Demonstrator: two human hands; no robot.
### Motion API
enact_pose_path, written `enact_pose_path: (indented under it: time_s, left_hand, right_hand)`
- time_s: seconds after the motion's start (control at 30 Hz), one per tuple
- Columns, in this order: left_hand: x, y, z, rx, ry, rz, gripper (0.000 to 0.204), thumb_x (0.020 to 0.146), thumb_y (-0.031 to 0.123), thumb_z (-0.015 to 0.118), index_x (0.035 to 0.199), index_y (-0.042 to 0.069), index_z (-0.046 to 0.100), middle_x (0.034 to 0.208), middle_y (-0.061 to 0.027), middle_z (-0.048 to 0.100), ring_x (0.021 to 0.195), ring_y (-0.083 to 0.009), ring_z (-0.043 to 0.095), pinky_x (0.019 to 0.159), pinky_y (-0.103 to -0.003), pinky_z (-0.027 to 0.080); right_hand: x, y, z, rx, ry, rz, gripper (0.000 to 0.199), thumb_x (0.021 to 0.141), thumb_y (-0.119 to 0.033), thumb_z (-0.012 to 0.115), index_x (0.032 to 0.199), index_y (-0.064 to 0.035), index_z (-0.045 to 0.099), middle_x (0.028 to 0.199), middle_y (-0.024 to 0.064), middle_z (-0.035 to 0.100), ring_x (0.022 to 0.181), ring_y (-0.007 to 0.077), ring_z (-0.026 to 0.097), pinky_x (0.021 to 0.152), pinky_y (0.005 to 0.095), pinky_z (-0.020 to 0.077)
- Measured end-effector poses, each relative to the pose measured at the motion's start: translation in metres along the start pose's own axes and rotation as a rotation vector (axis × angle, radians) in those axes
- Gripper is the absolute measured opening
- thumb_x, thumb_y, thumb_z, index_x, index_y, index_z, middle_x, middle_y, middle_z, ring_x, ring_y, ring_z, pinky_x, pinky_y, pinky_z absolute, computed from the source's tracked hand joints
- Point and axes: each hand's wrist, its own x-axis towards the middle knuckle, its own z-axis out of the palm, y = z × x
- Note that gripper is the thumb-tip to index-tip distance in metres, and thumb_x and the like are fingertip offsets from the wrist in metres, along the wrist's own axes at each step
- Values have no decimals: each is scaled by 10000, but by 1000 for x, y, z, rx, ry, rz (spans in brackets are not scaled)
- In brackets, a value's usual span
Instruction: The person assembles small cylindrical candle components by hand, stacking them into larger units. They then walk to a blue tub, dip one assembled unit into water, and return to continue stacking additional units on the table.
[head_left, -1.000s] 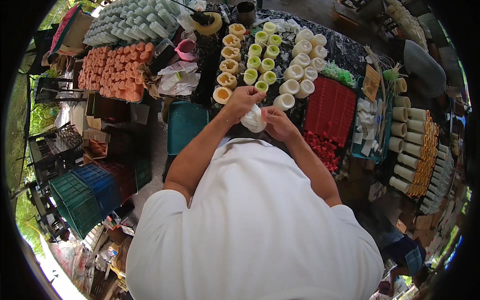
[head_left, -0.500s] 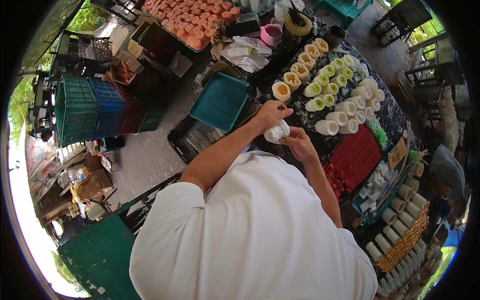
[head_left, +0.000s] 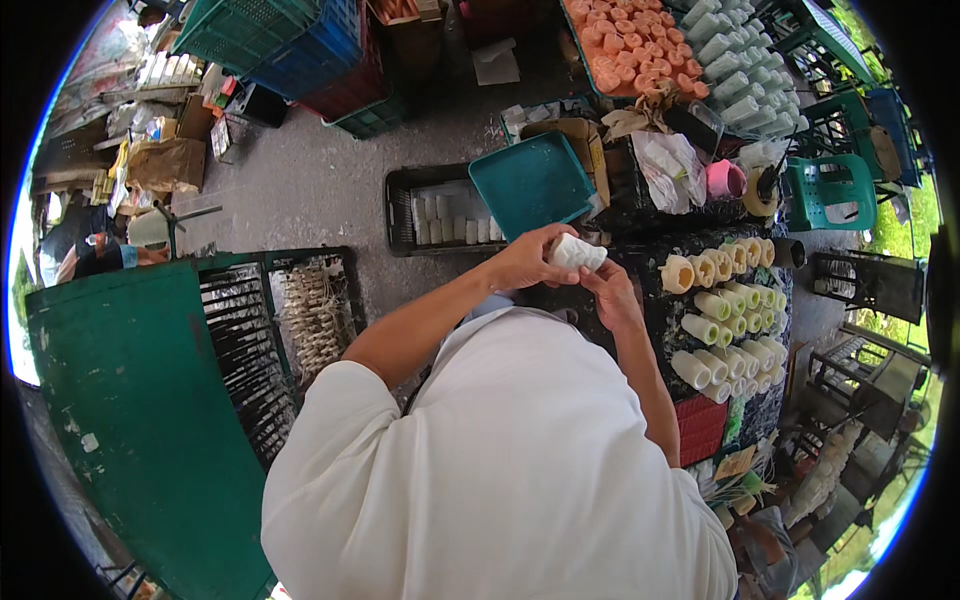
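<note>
So the person in the white shirt has both hands up in front of the chest, working on one small white cup-shaped thing (head_left: 577,252). The left hand (head_left: 528,262) has its grip wrapped around the near end of it, fingers curled shut on it. The right hand (head_left: 614,296) comes up from below and touches the other end with its fingertips, so it looks like a light pinch rather than a full hold. The white piece sits in the air between the two hands, just above the near edge of the dark surface (head_left: 655,330).

On that surface, right beside the right hand, there are rows of cream and pale green cups (head_left: 735,320) lying on their sides, packed close together. A red tray (head_left: 700,428) sits at the near end of those rows. A teal tray (head_left: 532,184) lies tilted just beyond the left hand, next to a black crate (head_left: 440,212) on the floor with small white pieces in it. Farther off there's a batch of orange cups (head_left: 630,60) and a pink bowl (head_left: 724,180). A big green panel (head_left: 130,400) stands off to the person's left.
</note>
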Motion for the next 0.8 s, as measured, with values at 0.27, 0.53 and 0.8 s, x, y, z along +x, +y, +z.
enact_pose_path:
  time_s: [0.27, 0.53, 0.8]
  left_hand:
    - [-71, -19, -33, 187, 704, -14, 282, 914, 233, 808, 1040, 19, 675, 863, -56, 701, 727, -117, 664, 629, -270, 566]
    - [-160, -21, -90, -887, 955, 470, 432, 995, 217, 700, 1345, 79, 488, 1204, -167, 662, 970, -285, 728, 773, -415, 660]
    - [-255, -9, -169, -698, 976, 435, 443, 1029, 383, 634, 1206, -19, 574, 1012, -167, 705, 785, -259, 743, 634, -357, 644]
  right_hand:
    - [70, 6, 85, -119, 39, 246, 317, 811, -72, 883, 1081, -15, 727, 922, -7, 723, 754, 46, 601, 666, 191, 441]
    - [116, 12, 180, -316, -359, 265, 360, 931, -204, 791, 1246, -91, 658, 1108, -8, 690, 994, 90, 631, 834, 268, 492]
    - [136, 36, 358, -483, -824, 94, 686, 877, -90, 831, 1463, -39, 478, 1282, 101, 611, 1044, 160, 654, 918, 312, 575]
